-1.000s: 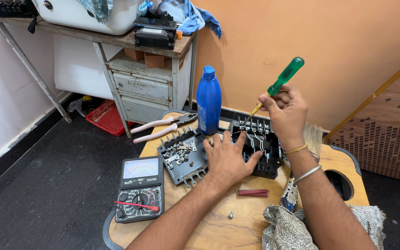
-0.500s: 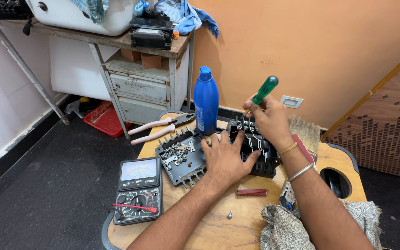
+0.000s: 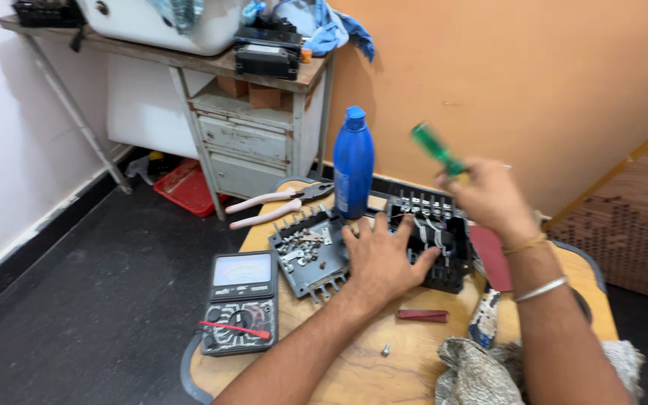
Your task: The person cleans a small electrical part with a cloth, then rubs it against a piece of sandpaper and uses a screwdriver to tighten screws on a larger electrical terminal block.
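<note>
Wooden and round-edged, the counter (image 3: 414, 352) carries everything at hand. Against the orange wall behind it stands a worn metal cabinet (image 3: 253, 146) under a cluttered shelf. On the counter, a tall blue bottle (image 3: 354, 165) stands upright just behind a black terminal box (image 3: 436, 240) with a row of metal screw terminals along its far edge. The left hand (image 3: 380, 259) lies flat with fingers spread, pressing on the box's near left part, its grip released. Just left of it lies a black lid tray (image 3: 309, 251) holding loose metal screws and clips. An analogue multimeter (image 3: 241, 300) sits at the counter's left edge. Pink-handled pliers (image 3: 275, 206) lie beyond the tray. The right hand (image 3: 489, 199), blurred, has its grip clenched on a green-handled screwdriver (image 3: 435, 148), raised above the terminals. A small red strip (image 3: 423, 316) and a single screw (image 3: 385, 349) lie near the forearm.
</note>
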